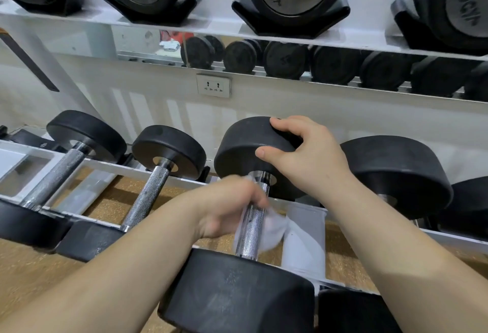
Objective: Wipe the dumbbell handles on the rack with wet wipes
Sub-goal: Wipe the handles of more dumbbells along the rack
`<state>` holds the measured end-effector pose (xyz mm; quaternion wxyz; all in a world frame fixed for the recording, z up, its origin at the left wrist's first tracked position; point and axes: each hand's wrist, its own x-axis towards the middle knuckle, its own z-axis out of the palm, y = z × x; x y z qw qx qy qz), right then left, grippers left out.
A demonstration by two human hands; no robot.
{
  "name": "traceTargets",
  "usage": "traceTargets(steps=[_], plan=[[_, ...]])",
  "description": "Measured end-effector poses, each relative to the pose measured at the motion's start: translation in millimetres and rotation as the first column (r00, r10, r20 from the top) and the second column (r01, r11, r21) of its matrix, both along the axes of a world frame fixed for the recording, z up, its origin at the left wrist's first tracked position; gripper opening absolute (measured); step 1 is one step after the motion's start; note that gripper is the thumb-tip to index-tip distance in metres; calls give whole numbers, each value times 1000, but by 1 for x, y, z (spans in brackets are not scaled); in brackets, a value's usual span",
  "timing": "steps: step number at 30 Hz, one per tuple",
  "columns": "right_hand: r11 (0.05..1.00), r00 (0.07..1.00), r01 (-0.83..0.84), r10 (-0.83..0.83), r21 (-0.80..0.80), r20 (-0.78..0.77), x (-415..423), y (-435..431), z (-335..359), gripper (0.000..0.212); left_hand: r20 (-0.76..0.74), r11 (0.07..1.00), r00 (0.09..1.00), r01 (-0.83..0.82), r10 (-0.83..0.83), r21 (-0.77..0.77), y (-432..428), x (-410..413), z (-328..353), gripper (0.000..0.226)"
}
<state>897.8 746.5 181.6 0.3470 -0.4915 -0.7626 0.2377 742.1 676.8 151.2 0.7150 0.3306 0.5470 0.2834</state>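
While the rack (111,165) carries a row of black dumbbells laid across its white rails, we are busy with the dumbbell (237,293) at the middle of the lower tier, its near head towards us and its far head towards the wall. Two smaller ones lie to its left, and a larger one sits just beside it on the right. On the shelf (211,22) above, bigger dumbbells stand in black cradles. Our left hand (227,206) is blurred, yet we can see its fingers (257,198) curled round the upper part of the handle (250,227), holding the white wipe (274,227) against the steel. The wipe's loose end hangs out on the handle's right side. Our right hand (306,158) grips the far head, fingers bent over its top edge, thumb pressed on its rim. An outlet (213,85) sits on the wall behind.
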Motion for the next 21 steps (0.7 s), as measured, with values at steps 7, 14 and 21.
traceTargets(steps=[7, 14, 21], plan=[[1000, 997, 27, -27, 2, 67, -2, -6, 4, 53, -212, 981, 958, 195, -193, -10, -17, 7, 2, 23], [1000, 996, -8, 10, -19, 84, -5, -9, 6, 52, -795, 873, 516, 487, -318, -33, -21, 19, 27, 12], [1000, 993, 0, 1, -3, 114, -10, -11, 4, 55, -423, 989, 904, 113, -62, 95, 4, 21, 9, 23]])
